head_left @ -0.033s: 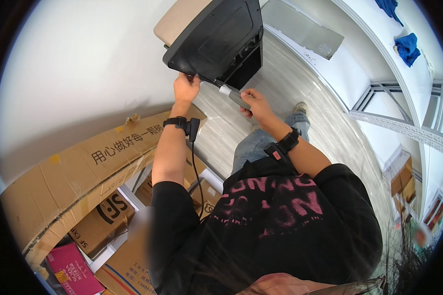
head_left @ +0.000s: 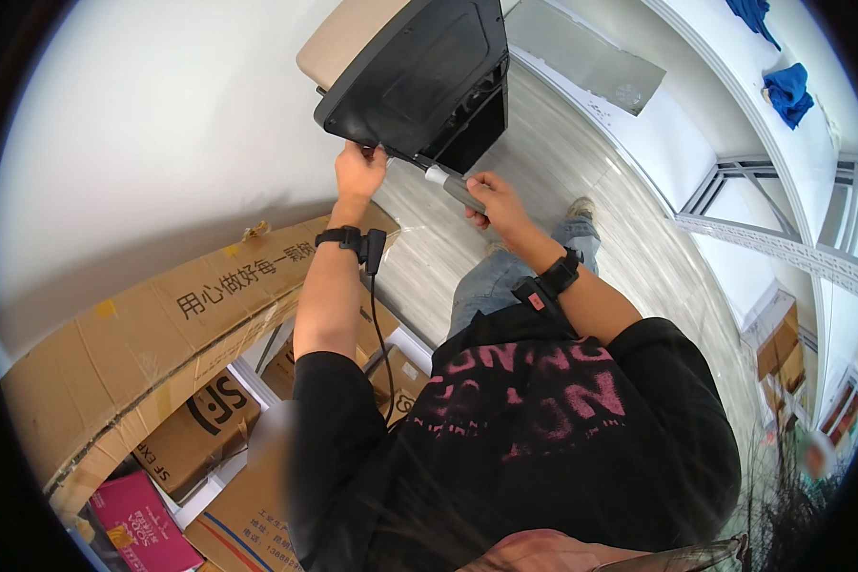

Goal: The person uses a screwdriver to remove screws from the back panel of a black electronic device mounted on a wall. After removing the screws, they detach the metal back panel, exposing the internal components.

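Observation:
A black plastic shell [head_left: 410, 81] with a beige outer side [head_left: 348, 38] stands at the top of the view, tilted; its kind I cannot make out. My left hand [head_left: 360, 172] is closed at the shell's lower left edge, fingertips pinched against it; what they hold there, if anything, is hidden. My right hand [head_left: 498, 202] grips the grey handle of a screwdriver [head_left: 459, 191]. From its pale collar, a dark shaft runs up and left to the shell's lower edge, close to my left fingers. A dark open recess [head_left: 475, 129] shows at the shell's lower right.
Large brown cardboard [head_left: 153, 315] curves along the left, around several boxes [head_left: 205, 429] and a pink package [head_left: 143, 520]. Below my hands lies a grey wood-look floor [head_left: 562, 162]. White shelving [head_left: 772, 224] lines the right, with blue cloth [head_left: 788, 95] on it.

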